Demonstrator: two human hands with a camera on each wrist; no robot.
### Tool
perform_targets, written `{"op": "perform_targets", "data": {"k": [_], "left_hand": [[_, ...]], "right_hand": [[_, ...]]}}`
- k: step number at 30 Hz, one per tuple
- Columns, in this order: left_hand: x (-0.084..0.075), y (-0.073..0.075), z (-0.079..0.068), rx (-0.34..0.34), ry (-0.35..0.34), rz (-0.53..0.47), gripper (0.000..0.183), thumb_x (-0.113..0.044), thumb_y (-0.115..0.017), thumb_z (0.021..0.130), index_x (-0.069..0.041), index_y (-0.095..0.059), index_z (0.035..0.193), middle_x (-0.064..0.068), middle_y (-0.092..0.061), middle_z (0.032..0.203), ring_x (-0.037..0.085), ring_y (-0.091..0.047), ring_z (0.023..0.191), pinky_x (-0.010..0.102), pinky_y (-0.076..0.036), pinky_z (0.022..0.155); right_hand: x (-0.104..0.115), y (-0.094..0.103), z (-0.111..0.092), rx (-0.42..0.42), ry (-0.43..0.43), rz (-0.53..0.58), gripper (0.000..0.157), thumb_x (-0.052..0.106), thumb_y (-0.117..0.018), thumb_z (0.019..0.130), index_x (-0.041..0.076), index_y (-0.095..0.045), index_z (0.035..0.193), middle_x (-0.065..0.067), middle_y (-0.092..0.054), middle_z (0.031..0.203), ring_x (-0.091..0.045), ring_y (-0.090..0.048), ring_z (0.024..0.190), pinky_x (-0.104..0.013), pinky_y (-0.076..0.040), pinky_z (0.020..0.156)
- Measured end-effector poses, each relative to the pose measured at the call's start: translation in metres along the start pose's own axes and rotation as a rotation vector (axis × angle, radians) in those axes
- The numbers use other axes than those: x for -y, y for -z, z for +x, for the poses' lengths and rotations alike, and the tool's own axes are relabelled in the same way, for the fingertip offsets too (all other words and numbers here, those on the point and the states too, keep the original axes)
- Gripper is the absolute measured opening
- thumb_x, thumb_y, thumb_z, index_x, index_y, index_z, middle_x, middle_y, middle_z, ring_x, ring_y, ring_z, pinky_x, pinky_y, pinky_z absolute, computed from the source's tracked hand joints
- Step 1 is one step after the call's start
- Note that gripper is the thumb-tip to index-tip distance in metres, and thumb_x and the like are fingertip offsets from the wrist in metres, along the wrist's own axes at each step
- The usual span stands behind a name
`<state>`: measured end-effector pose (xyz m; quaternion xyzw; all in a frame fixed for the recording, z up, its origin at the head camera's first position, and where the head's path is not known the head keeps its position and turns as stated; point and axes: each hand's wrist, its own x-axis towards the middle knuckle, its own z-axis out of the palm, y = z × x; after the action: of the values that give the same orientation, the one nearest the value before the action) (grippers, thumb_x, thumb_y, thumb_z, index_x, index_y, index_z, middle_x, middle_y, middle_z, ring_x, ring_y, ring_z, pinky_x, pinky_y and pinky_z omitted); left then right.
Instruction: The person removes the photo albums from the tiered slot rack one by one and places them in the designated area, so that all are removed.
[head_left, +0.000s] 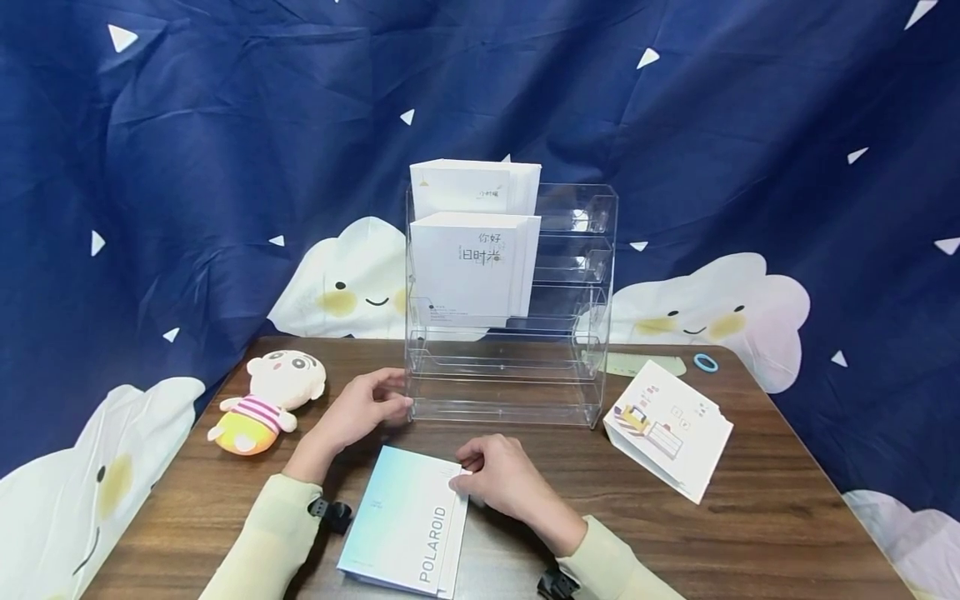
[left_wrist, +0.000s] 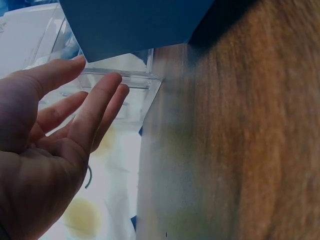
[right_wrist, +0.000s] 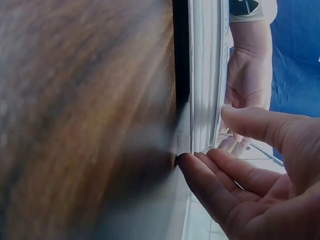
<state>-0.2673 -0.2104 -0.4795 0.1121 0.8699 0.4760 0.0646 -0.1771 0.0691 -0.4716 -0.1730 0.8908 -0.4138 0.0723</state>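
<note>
A blue-and-white photo album [head_left: 405, 521] marked POLAROID lies flat at the table's front. My right hand [head_left: 504, 479] pinches its upper right corner, thumb on the cover and fingers at the edge; the right wrist view shows the album's edge [right_wrist: 206, 75] between thumb and fingers. By the lower left corner of a clear tiered rack [head_left: 502, 412], my left hand [head_left: 365, 408] has its fingers loosely extended. Whether it touches the rack I cannot tell. White albums [head_left: 465, 271] stand on the rack's upper tiers, at its left side.
A soft doll [head_left: 258, 408] lies at the left. Right of the rack lies another white album [head_left: 671, 429] with a truck picture. Behind it are a pale green ruler [head_left: 637, 365] and a blue ring [head_left: 705, 362]. A dark blue cloth [head_left: 262, 108] hangs behind the table.
</note>
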Motion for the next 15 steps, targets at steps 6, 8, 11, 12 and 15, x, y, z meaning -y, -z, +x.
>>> {"op": "perform_targets", "data": {"k": [6, 8, 11, 12, 15], "left_hand": [[0.0015, 0.0005, 0.0007, 0.003, 0.011, 0.007, 0.057, -0.022, -0.078, 0.107, -0.004, -0.059, 0.158, 0.019, -0.074, 0.144, 0.022, -0.079, 0.114, 0.045, -0.066, 0.101], [0.0015, 0.0008, 0.0008, 0.004, 0.011, 0.007, 0.058, -0.023, -0.078, 0.107, -0.004, -0.059, 0.158, 0.019, -0.074, 0.144, 0.022, -0.079, 0.114, 0.045, -0.066, 0.101], [0.0009, 0.0012, 0.001, 0.003, 0.008, 0.008, 0.058, -0.023, -0.078, 0.107, -0.004, -0.059, 0.158, 0.019, -0.075, 0.143, 0.022, -0.079, 0.115, 0.045, -0.066, 0.101], [0.0008, 0.0012, 0.001, 0.005, 0.006, 0.008, 0.058, -0.023, -0.078, 0.107, -0.004, -0.059, 0.158, 0.019, -0.075, 0.143, 0.022, -0.079, 0.114, 0.045, -0.066, 0.101], [0.0005, 0.0011, 0.0004, 0.005, 0.004, 0.008, 0.058, -0.023, -0.078, 0.107, -0.004, -0.059, 0.158, 0.019, -0.076, 0.142, 0.022, -0.08, 0.113, 0.044, -0.066, 0.101]], "right_hand": [[-0.0022, -0.0012, -0.0001, -0.014, 0.0, -0.015, 0.031, 0.017, -0.092, 0.084, 0.001, -0.084, 0.11, -0.002, -0.082, 0.092, -0.009, -0.073, 0.086, -0.024, -0.059, 0.077], [-0.0032, -0.0009, 0.0001, -0.022, -0.005, -0.017, 0.031, 0.018, -0.092, 0.085, 0.002, -0.084, 0.11, -0.002, -0.082, 0.092, -0.008, -0.073, 0.086, -0.024, -0.059, 0.077], [-0.0039, 0.0007, -0.0002, -0.028, -0.017, -0.008, 0.032, 0.02, -0.092, 0.086, 0.002, -0.084, 0.111, -0.002, -0.083, 0.093, -0.008, -0.073, 0.086, -0.024, -0.06, 0.078], [-0.0035, 0.0018, -0.0005, -0.029, -0.018, -0.002, 0.032, 0.02, -0.092, 0.086, 0.002, -0.084, 0.111, -0.003, -0.083, 0.094, -0.008, -0.073, 0.086, -0.025, -0.06, 0.079], [-0.0005, 0.0067, -0.0017, -0.024, -0.016, 0.023, 0.034, 0.019, -0.093, 0.087, 0.001, -0.084, 0.113, -0.007, -0.084, 0.098, -0.009, -0.075, 0.088, -0.025, -0.062, 0.08]]}}
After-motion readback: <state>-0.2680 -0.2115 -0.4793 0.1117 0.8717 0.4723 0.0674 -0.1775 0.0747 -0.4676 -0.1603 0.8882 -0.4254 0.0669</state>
